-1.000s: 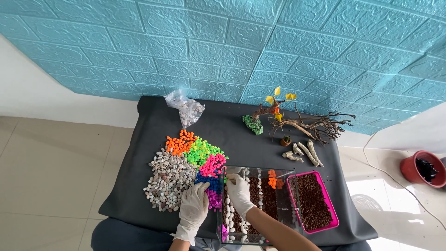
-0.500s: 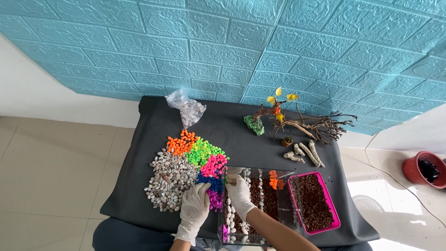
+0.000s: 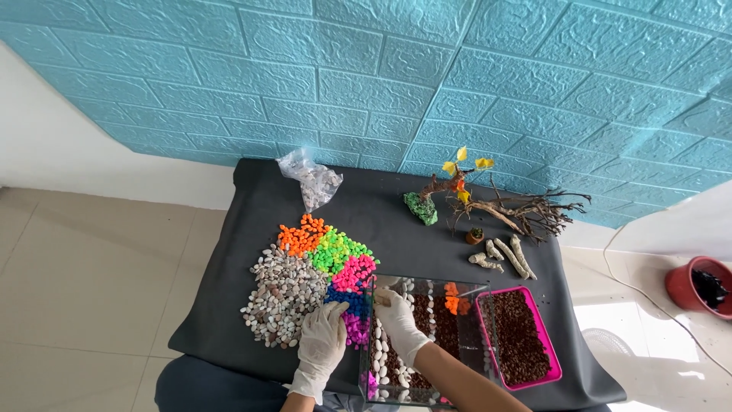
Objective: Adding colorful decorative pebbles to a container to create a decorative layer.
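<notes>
My left hand [image 3: 322, 336], in a white glove, rests on the table at the edge of a heap of grey and brown pebbles [image 3: 280, 297], next to blue and purple pebbles [image 3: 352, 314]. My right hand [image 3: 396, 319], also gloved, reaches inside a clear glass tank [image 3: 424, 337], fingers curled near its upper left corner; whether it holds a pebble I cannot tell. The tank holds brown soil, rows of white pebbles and a few orange ones. Orange [image 3: 303, 236], green [image 3: 335, 252] and pink pebbles [image 3: 355, 271] lie in heaps to the left of the tank.
A pink tray of brown soil [image 3: 518, 336] sits right of the tank. A clear bag of stones [image 3: 311, 179], a small artificial tree with driftwood [image 3: 488, 204] and pale wood pieces [image 3: 503, 258] lie at the back. A red pot [image 3: 700, 287] stands on the floor.
Both hands stay about where they were, the right one shifting slightly inside the tank. The pebble heaps have not moved.
</notes>
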